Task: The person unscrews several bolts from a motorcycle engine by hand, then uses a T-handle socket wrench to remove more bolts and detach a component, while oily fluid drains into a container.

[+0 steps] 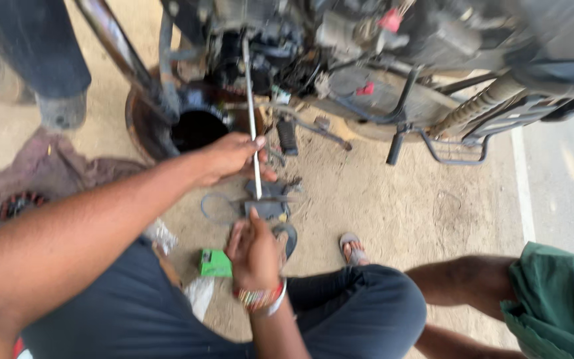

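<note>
My left hand [232, 157] reaches forward and grips a long thin metal rod [250, 100]. The rod runs from the motorcycle engine [280, 46] down to a dark metal part [268, 207] lying on the sandy ground. My right hand [254, 254], with coloured threads around the wrist, sits just below that part, its fingertips touching the near edge. The fingers are curled and I cannot tell whether they grip anything. A thin wire ring [215, 207] lies left of the part.
A round pan of black oil [197, 127] stands under the engine. On the ground lie a small green box [215, 263] and, at left, a dirty rag [54, 169]. Another person's leg and sandalled foot [353, 250] are at right; a second person's dark trouser leg [41, 53] is top left.
</note>
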